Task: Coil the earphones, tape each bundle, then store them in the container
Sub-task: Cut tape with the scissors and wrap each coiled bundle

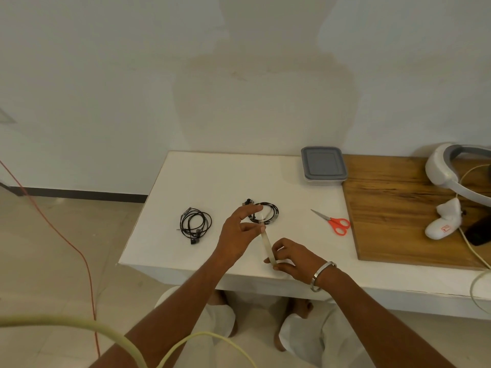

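Two coiled black earphones lie on the white table [202,176]. The left earphone coil [195,223] lies untouched. The right earphone coil [267,212] sits just beyond my left hand [239,235], which pinches the upper end of a clear strip of tape [267,245]. My right hand [292,258] grips the tape roll at the strip's lower end, near the table's front edge. The roll itself is mostly hidden by my fingers. A grey-lidded container [324,163] stands shut at the back of the table.
Red-handled scissors [334,223] lie right of the coils. A wooden board [403,208] covers the table's right side, carrying a white headset [449,168], a white controller [443,221] and a cream cable [473,248]. An orange cord [66,245] runs along the floor at left.
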Action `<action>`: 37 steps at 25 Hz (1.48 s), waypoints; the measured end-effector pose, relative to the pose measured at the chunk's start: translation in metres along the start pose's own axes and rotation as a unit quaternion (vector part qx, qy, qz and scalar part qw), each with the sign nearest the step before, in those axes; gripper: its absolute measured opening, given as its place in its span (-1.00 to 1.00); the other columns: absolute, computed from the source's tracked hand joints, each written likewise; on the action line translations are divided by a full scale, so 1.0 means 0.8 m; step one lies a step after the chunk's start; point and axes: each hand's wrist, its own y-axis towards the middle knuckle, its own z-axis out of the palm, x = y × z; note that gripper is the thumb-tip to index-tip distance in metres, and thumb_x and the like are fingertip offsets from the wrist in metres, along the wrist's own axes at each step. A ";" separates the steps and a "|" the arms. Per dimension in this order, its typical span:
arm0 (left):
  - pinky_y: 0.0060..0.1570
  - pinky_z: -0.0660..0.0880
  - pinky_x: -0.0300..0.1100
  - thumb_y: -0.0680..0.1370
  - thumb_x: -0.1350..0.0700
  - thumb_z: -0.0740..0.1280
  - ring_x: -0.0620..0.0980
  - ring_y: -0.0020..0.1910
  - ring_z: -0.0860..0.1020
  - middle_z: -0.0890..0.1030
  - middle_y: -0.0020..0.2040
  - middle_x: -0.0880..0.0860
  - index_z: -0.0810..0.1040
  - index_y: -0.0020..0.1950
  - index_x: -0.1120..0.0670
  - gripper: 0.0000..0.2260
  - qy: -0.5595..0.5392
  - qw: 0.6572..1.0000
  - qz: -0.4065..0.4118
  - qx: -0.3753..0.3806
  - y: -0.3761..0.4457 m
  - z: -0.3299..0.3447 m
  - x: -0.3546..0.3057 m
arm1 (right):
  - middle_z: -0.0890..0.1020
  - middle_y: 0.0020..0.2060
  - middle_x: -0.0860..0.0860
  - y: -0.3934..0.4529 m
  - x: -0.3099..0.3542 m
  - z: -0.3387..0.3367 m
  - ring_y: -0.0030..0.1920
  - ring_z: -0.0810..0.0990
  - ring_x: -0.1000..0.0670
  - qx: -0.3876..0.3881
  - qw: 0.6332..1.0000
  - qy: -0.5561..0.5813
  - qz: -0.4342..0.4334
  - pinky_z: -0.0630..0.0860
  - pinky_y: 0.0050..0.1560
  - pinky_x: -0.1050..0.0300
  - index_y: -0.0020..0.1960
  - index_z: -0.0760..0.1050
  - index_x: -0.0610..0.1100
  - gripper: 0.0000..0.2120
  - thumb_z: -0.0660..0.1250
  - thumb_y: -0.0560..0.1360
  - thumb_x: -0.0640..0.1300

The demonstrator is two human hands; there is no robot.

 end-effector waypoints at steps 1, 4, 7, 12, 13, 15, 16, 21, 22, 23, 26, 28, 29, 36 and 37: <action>-0.06 0.53 -0.36 0.46 0.32 0.44 -0.05 -0.07 0.68 0.52 0.19 -0.31 0.56 0.26 0.02 -0.59 0.010 1.000 0.004 -0.002 -0.001 0.001 0.000 | 0.42 0.24 0.04 -0.001 -0.001 -0.002 0.19 0.47 0.00 0.012 1.000 -0.008 0.007 0.32 0.19 0.33 0.28 0.52 -0.05 -0.67 0.34 0.52 -0.07; -0.08 0.52 -0.37 0.45 0.32 0.45 -0.04 -0.13 0.67 0.53 0.15 -0.35 0.57 0.23 0.01 -0.60 0.017 1.000 0.002 -0.004 0.000 0.000 0.000 | 0.41 0.24 0.05 -0.005 -0.007 -0.015 0.17 0.48 0.04 0.024 0.999 0.036 0.024 0.37 0.12 0.39 0.32 0.44 -0.07 -0.61 0.32 0.50 -0.23; -0.06 0.54 -0.32 0.46 0.34 0.44 0.00 -0.11 0.68 0.52 0.17 -0.34 0.57 0.23 -0.01 -0.60 0.025 1.000 -0.003 0.001 0.002 -0.002 0.002 | 0.55 0.10 -0.06 -0.009 -0.034 -0.037 0.02 0.56 0.02 -0.134 0.987 0.059 0.065 0.40 -0.02 0.42 0.23 0.49 -0.12 -0.59 0.18 0.47 -0.43; -0.01 0.57 -0.25 0.46 0.35 0.42 -0.11 -0.15 0.65 0.50 0.25 -0.26 0.57 0.23 -0.03 -0.59 0.041 0.999 0.002 0.013 0.003 0.003 0.004 | 0.50 0.02 -0.17 -0.010 -0.083 -0.066 -0.07 0.55 -0.16 -0.316 0.912 -0.148 0.218 0.53 -0.09 0.02 0.05 0.53 -0.25 -0.83 0.30 0.46 -0.34; -0.02 0.58 -0.24 0.46 0.34 0.43 -0.13 -0.17 0.64 0.50 0.25 -0.25 0.57 0.23 -0.02 -0.59 0.044 0.999 0.006 0.013 0.002 0.005 0.004 | 0.48 0.06 -0.16 -0.011 -0.086 -0.069 -0.03 0.52 -0.16 -0.301 0.902 -0.174 0.255 0.53 -0.09 0.00 0.07 0.50 -0.25 -0.83 0.29 0.48 -0.28; -0.04 0.59 -0.22 0.46 0.34 0.44 -0.08 -0.16 0.62 0.51 0.25 -0.20 0.57 0.23 0.01 -0.60 0.039 0.999 0.010 0.017 0.004 0.007 0.004 | 0.45 0.14 -0.15 -0.012 -0.089 -0.071 0.06 0.49 -0.14 -0.270 0.893 -0.207 0.296 0.51 -0.01 0.03 0.13 0.45 -0.23 -0.80 0.25 0.52 -0.21; -0.05 0.61 -0.21 0.46 0.35 0.43 -0.04 -0.14 0.62 0.52 0.25 -0.17 0.57 0.24 0.03 -0.60 0.029 0.999 0.010 0.019 0.003 0.007 0.004 | 0.45 0.15 -0.14 -0.011 -0.090 -0.069 0.08 0.48 -0.13 -0.248 0.894 -0.211 0.307 0.49 0.02 0.06 0.15 0.43 -0.23 -0.79 0.23 0.53 -0.20; -0.11 0.63 -0.15 0.48 0.37 0.40 -0.04 -0.14 0.61 0.52 0.27 -0.09 0.55 0.27 0.10 -0.62 0.019 0.999 0.022 0.026 0.004 0.012 0.007 | 0.51 0.06 -0.17 -0.005 -0.086 -0.063 -0.01 0.55 -0.13 -0.254 0.904 -0.162 0.304 0.50 0.02 0.06 0.12 0.42 -0.27 -0.80 0.20 0.57 -0.17; -0.10 0.64 -0.13 0.49 0.36 0.40 -0.03 -0.13 0.61 0.52 0.28 -0.07 0.55 0.27 0.10 -0.62 0.028 0.999 0.028 0.026 0.004 0.012 0.008 | 0.52 0.02 -0.18 -0.004 -0.086 -0.062 -0.03 0.56 -0.14 -0.272 0.904 -0.140 0.297 0.51 -0.01 0.04 0.09 0.43 -0.28 -0.80 0.21 0.57 -0.15; -0.09 0.64 -0.11 0.49 0.35 0.40 0.00 -0.11 0.61 0.52 0.28 -0.06 0.55 0.27 0.09 -0.62 0.038 0.998 0.033 0.026 0.006 0.012 0.008 | 0.53 -0.01 -0.19 -0.003 -0.083 -0.060 -0.05 0.56 -0.15 -0.280 0.906 -0.115 0.295 0.52 -0.03 0.03 0.07 0.43 -0.29 -0.79 0.23 0.56 -0.13; -0.08 0.65 -0.07 0.49 0.34 0.41 0.03 -0.10 0.62 0.51 0.30 -0.06 0.56 0.26 0.06 -0.63 0.056 0.997 0.043 0.029 0.008 0.013 0.009 | 0.51 0.05 -0.19 0.003 -0.081 -0.053 -0.02 0.54 -0.10 -0.262 0.909 -0.069 0.317 0.51 0.01 0.08 0.11 0.39 -0.26 -0.78 0.22 0.57 -0.12; -0.11 0.64 -0.12 0.49 0.34 0.40 -0.05 -0.12 0.61 0.50 0.30 -0.08 0.56 0.26 0.06 -0.63 0.057 0.997 0.045 0.035 0.009 0.013 0.006 | 0.48 0.17 -0.25 0.006 -0.080 -0.050 -0.03 0.49 -0.01 -0.278 0.913 0.017 0.299 0.49 0.17 0.00 0.20 0.32 -0.13 -0.81 0.09 0.61 -0.17; -0.13 0.64 -0.14 0.49 0.34 0.40 -0.07 -0.13 0.60 0.50 0.30 -0.09 0.56 0.26 0.07 -0.63 0.058 0.996 0.046 0.040 0.009 0.012 0.004 | 0.50 0.16 -0.22 0.009 -0.085 -0.050 -0.05 0.50 0.03 -0.264 0.916 0.036 0.301 0.44 0.24 -0.01 0.21 0.31 -0.06 -0.81 0.04 0.63 -0.17; -0.16 0.64 -0.14 0.49 0.36 0.39 0.09 -0.09 0.62 0.49 0.27 -0.14 0.55 0.27 0.08 -0.62 0.072 0.995 0.041 0.059 0.013 0.006 -0.002 | 0.56 -0.10 -0.13 -0.002 -0.070 -0.066 -0.07 0.60 -0.07 -0.271 0.896 -0.032 0.350 0.45 -0.14 0.19 0.03 0.41 -0.25 -0.61 0.33 0.50 0.09; -0.17 0.64 -0.14 0.49 0.37 0.39 0.10 -0.09 0.63 0.49 0.26 -0.15 0.55 0.27 0.09 -0.62 0.072 0.995 0.041 0.060 0.013 0.005 -0.002 | 0.56 -0.05 -0.17 -0.003 -0.072 -0.065 -0.10 0.61 -0.07 -0.266 0.899 -0.040 0.345 0.48 -0.16 0.18 0.05 0.40 -0.27 -0.60 0.38 0.47 0.04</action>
